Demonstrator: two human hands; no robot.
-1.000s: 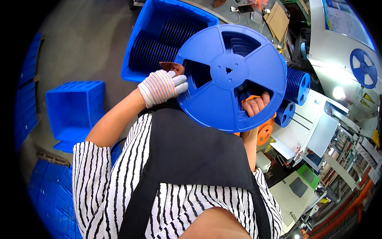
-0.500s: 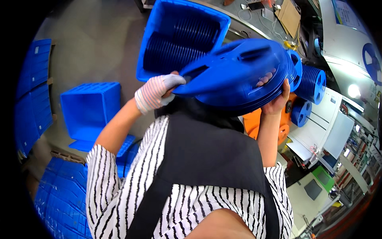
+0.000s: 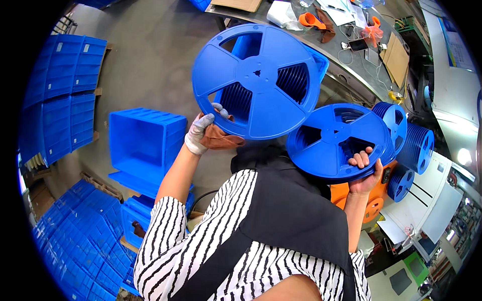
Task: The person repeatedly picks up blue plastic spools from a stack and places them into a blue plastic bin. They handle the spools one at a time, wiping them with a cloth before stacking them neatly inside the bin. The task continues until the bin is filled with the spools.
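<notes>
While your gloved left hand (image 3: pixel 197 134) is closed round the lower left rim of a single blue reel (image 3: pixel 263 86), its fingertips showing through one of the reel's openings, a brown cloth (image 3: pixel 221 140) is bunched in the same grip. This reel is held up in front of you, its flat face toward you, just beside a stack of blue reels (image 3: pixel 328 139). Your bare right hand (image 3: pixel 365 183) is clamped on the lower right edge of that stack, fingers curled over the rim into an opening. Your two hands are well apart.

Behind the single reel is a blue tub (image 3: pixel 324 65), partly hidden; dark ribbed rows of reels show through the openings. Beyond the stack, to your right, are more blue reels (image 3: pixel 419 145), with an orange reel (image 3: pixel 372 208) below them. To your left, an open blue crate (image 3: pixel 173 133) lies on its side near your forearm, and farther off blue boxes (image 3: pixel 65 70) stand piled. At the top, a table (image 3: pixel 346 64) bears papers (image 3: pixel 337 11), a phone (image 3: pixel 358 45) and cardboard (image 3: pixel 395 60).
</notes>
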